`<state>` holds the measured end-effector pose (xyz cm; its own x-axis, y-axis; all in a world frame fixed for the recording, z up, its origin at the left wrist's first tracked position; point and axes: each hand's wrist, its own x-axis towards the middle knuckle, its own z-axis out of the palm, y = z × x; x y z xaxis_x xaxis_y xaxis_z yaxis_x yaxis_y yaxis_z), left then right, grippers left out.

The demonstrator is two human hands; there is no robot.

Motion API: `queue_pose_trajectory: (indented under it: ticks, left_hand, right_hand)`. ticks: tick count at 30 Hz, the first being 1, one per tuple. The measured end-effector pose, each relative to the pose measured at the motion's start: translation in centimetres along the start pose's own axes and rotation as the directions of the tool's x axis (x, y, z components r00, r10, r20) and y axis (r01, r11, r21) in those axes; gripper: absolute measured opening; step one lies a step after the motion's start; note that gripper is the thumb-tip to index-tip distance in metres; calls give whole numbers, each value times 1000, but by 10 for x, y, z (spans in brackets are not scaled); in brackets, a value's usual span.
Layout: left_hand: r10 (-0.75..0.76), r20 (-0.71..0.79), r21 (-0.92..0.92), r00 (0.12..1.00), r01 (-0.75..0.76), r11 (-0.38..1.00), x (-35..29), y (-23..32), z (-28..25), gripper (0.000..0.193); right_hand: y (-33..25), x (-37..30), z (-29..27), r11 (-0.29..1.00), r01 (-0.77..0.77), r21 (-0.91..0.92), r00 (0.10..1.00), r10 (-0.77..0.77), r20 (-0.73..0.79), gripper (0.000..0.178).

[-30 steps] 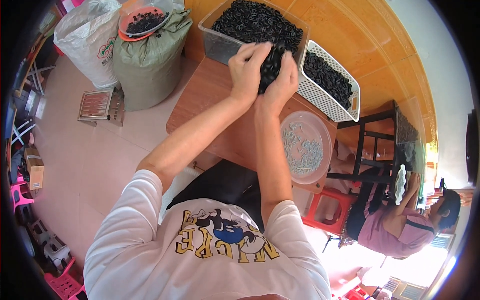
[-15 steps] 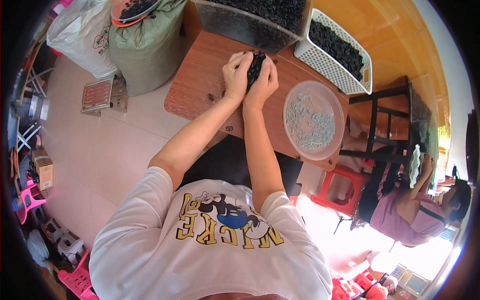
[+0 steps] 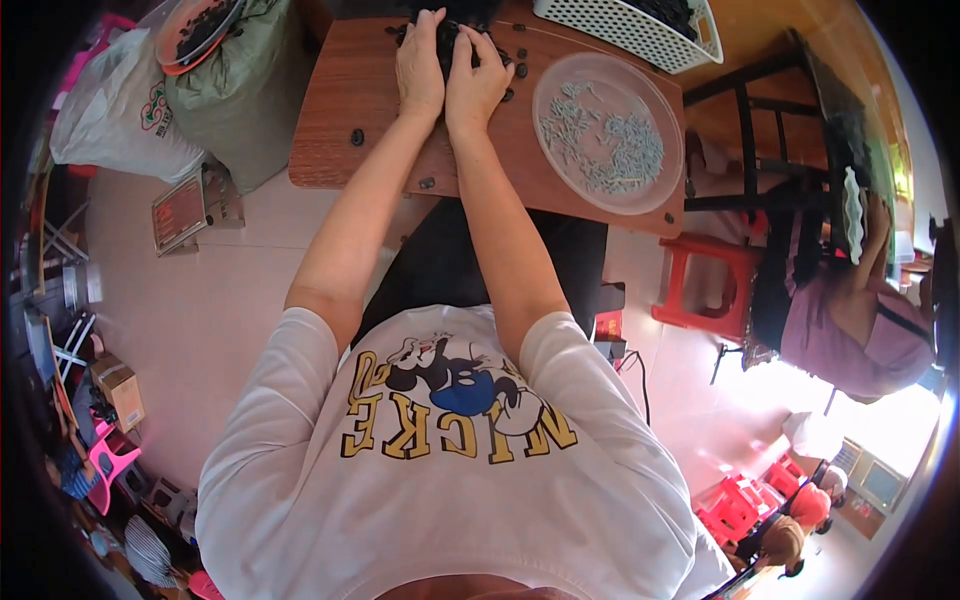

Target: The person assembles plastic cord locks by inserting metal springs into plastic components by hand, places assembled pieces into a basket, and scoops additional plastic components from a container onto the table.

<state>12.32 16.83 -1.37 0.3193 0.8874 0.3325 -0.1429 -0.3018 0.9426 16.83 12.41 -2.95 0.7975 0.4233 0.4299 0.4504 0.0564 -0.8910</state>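
Small black pieces [image 3: 449, 42], glossy and too small to name, lie heaped between my two hands at the far side of the brown wooden table [image 3: 345, 95]. My left hand [image 3: 421, 70] curves along the left of the heap, fingers close together. Bent over its right side are the fingers of my right hand [image 3: 474, 84]. The fingertips are partly hidden against the dark heap. Several loose black pieces lie around them; one black piece [image 3: 357, 137] sits apart on the left. To the right stands a round clear tray [image 3: 548, 150] with many small pale grey-blue pieces.
A white perforated basket [image 3: 650, 38] of black pieces stands at the back right. Left of the table are a green sack [image 3: 235, 115], a white sack [image 3: 115, 120] and a small metal-framed stool [image 3: 180, 215]. A red stool [image 3: 700, 285] and a seated person [image 3: 850, 320] are to the right.
The view has shifted, so the table sits higher in the picture. My hands, closed round a black clump before, are now lower and wider around a heap, with more loose pieces scattered about.
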Motion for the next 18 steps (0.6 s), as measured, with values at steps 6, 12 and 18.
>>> queue_pose_trajectory:
  ticks: [6, 12, 18]
  left_hand:
    - [32, 172, 286, 985, -81, 955, 7, 15, -26, 49]
    - [91, 335, 542, 938, -270, 796, -37, 31, -81, 66]
    - [-123, 471, 824, 873, -387, 415, -104, 43, -94, 109]
  right_hand:
    - [-5, 2, -7, 992, -11, 129, 1000, 12, -3, 36]
    - [-8, 2, -10, 981, 103, 167, 995, -101, -22, 35]
    - [-14, 2, -12, 958, 214, 190, 976, -199, -92, 30]
